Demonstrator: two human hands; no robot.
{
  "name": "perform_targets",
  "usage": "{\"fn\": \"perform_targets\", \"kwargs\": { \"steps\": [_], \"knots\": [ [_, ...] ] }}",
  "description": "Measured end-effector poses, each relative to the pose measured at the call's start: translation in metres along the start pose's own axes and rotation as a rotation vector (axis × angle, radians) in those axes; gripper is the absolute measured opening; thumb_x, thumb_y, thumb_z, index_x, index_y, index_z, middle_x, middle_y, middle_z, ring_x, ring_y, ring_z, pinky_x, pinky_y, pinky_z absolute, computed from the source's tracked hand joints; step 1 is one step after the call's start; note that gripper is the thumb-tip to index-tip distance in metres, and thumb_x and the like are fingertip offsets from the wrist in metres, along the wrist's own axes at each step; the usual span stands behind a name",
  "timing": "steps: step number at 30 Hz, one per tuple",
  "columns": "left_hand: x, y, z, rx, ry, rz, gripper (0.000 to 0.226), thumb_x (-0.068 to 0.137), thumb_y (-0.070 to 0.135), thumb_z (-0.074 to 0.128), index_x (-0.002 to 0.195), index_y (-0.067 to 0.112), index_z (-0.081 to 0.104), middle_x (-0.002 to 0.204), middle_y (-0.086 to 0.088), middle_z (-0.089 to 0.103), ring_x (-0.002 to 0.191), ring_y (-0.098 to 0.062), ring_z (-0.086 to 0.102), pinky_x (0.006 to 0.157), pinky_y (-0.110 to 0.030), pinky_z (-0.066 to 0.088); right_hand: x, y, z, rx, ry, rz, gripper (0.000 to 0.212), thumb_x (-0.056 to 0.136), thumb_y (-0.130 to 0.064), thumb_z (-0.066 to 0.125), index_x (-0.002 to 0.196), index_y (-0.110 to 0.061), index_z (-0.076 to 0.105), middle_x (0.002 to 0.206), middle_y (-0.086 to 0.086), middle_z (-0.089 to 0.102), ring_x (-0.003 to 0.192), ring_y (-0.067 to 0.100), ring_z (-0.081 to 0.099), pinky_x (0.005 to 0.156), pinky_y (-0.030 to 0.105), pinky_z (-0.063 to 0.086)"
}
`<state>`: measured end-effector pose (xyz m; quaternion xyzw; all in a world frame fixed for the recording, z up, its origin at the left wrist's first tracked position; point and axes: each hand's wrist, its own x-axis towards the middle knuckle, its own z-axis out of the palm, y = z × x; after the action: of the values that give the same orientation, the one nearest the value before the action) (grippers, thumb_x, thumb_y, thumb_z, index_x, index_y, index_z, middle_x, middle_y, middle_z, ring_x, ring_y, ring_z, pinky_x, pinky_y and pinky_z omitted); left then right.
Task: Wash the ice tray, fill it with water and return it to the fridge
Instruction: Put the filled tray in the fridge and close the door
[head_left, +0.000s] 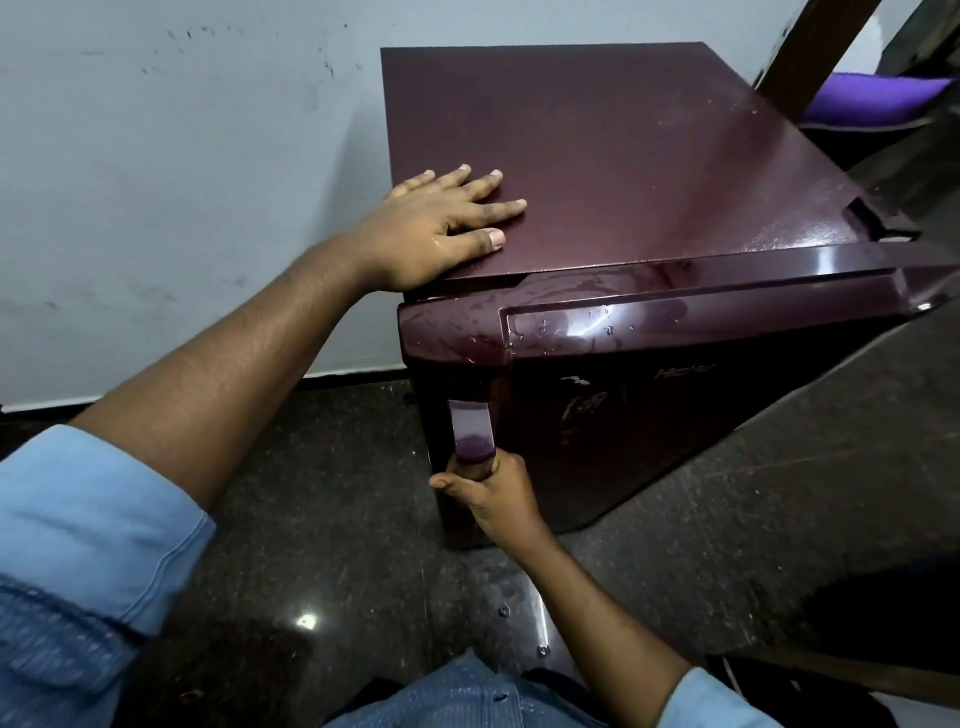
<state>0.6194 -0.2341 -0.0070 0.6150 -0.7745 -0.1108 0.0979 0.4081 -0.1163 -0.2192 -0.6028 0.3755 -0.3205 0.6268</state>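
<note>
My left hand (441, 228) lies flat, palm down, fingers straight and a bit spread, on the top panel of the small dark maroon metal fridge (623, 156), at the panel's near left corner; nothing held, some wet shine on the skin by the thumb. My right hand (493, 493) is lower and nearer to me than the left, fingers curled tight round the bottom end of the glossy purple strip handle (471, 431), thumb poking out to the left. The handle runs straight up from my right fist along the left edge of the glossy maroon fridge door (649, 431). The door's top edge sits just in front of my left wrist, close against the body, and looks closed. Water drops and a wet smear (561, 322) lie on the door's top ledge, right of my left thumb. Ice tray: can't tell where it is, not visible outside the fridge. Both arms wear rolled light blue shirt sleeves (88, 530), forearms bare. Below both hands is a dark speckled polished stone floor (322, 519). Left of my left hand, a pale scuffed painted wall (182, 182). Far beyond the left fingertips, to the right, a brown wooden post (810, 47) and a purple cushion (872, 98) just beside it.
</note>
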Motion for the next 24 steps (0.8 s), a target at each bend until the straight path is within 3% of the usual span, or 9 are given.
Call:
{"fn": "perform_targets", "kwargs": {
  "steps": [3, 5, 7, 10, 12, 15, 20, 24],
  "knots": [
    [0.000, -0.001, 0.000, 0.011, -0.007, -0.005, 0.053, 0.108, 0.063, 0.030, 0.160, 0.055, 0.029, 0.177, 0.014, 0.011, 0.164, -0.014, 0.003, 0.131, -0.043, -0.001, -0.009, -0.011, -0.008, -0.241, 0.062, -0.078, 0.077, 0.075, -0.077, 0.074, 0.079, -0.001, 0.060, 0.068, 0.004, 0.057, 0.065, 0.017, 0.052, 0.061, 0.046, 0.046],
    [0.001, 0.000, -0.001, 0.021, -0.009, -0.008, 0.051, 0.110, 0.060, 0.031, 0.161, 0.054, 0.028, 0.177, 0.014, 0.011, 0.165, -0.015, 0.003, 0.131, -0.044, -0.001, -0.022, -0.023, -0.020, -0.486, 0.233, -0.262, 0.070, 0.094, -0.076, 0.048, 0.085, -0.009, 0.062, 0.077, 0.000, 0.061, 0.071, 0.017, 0.059, 0.064, 0.044, 0.049],
    [0.001, 0.001, -0.002, 0.032, -0.010, -0.009, 0.051, 0.111, 0.059, 0.032, 0.161, 0.053, 0.028, 0.177, 0.012, 0.011, 0.165, -0.016, 0.004, 0.132, -0.045, 0.000, -0.034, -0.040, -0.033, -0.583, 0.412, -0.463, 0.055, 0.107, -0.059, 0.038, 0.094, -0.012, 0.063, 0.090, -0.003, 0.061, 0.084, 0.016, 0.058, 0.073, 0.043, 0.048],
    [0.001, 0.001, -0.002, 0.044, -0.018, -0.005, 0.052, 0.111, 0.060, 0.032, 0.162, 0.053, 0.027, 0.177, 0.012, 0.011, 0.165, -0.017, 0.005, 0.132, -0.046, 0.001, -0.031, -0.080, -0.046, -0.705, 0.585, -0.781, 0.020, 0.107, -0.033, 0.050, 0.106, -0.015, 0.060, 0.106, 0.001, 0.061, 0.099, 0.021, 0.056, 0.086, 0.043, 0.047],
    [0.001, 0.001, -0.003, 0.044, -0.027, 0.003, 0.053, 0.110, 0.061, 0.030, 0.162, 0.052, 0.026, 0.177, 0.011, 0.010, 0.165, -0.018, 0.004, 0.132, -0.047, 0.001, -0.015, -0.109, -0.050, -0.831, 0.657, -0.893, 0.028, 0.106, -0.034, 0.051, 0.121, -0.013, 0.061, 0.124, 0.009, 0.060, 0.119, 0.031, 0.057, 0.106, 0.047, 0.043],
    [0.001, 0.002, -0.005, 0.064, -0.038, 0.007, 0.053, 0.111, 0.060, 0.030, 0.162, 0.053, 0.024, 0.178, 0.011, 0.009, 0.165, -0.018, 0.003, 0.132, -0.048, 0.000, 0.009, -0.138, -0.052, -1.039, 0.697, -0.915, 0.053, 0.108, -0.040, 0.047, 0.144, -0.002, 0.056, 0.153, 0.018, 0.052, 0.148, 0.041, 0.039, 0.125, 0.057, 0.023],
    [-0.001, 0.003, -0.005, 0.071, -0.037, 0.005, 0.052, 0.111, 0.059, 0.029, 0.163, 0.052, 0.024, 0.178, 0.011, 0.008, 0.165, -0.018, 0.003, 0.132, -0.047, 0.000, 0.036, -0.140, -0.054, -1.283, 0.687, -0.863, 0.062, 0.111, -0.045, 0.038, 0.153, -0.001, 0.048, 0.162, 0.017, 0.042, 0.156, 0.040, 0.027, 0.126, 0.062, 0.016],
    [0.000, 0.003, -0.003, 0.061, -0.023, 0.006, 0.052, 0.111, 0.059, 0.030, 0.162, 0.052, 0.025, 0.177, 0.011, 0.009, 0.165, -0.018, 0.003, 0.133, -0.046, 0.001, 0.047, -0.131, -0.056, -1.383, 0.760, -0.932, 0.058, 0.111, -0.044, 0.035, 0.149, -0.005, 0.056, 0.158, 0.013, 0.049, 0.153, 0.036, 0.036, 0.124, 0.059, 0.026]
  ]
}}
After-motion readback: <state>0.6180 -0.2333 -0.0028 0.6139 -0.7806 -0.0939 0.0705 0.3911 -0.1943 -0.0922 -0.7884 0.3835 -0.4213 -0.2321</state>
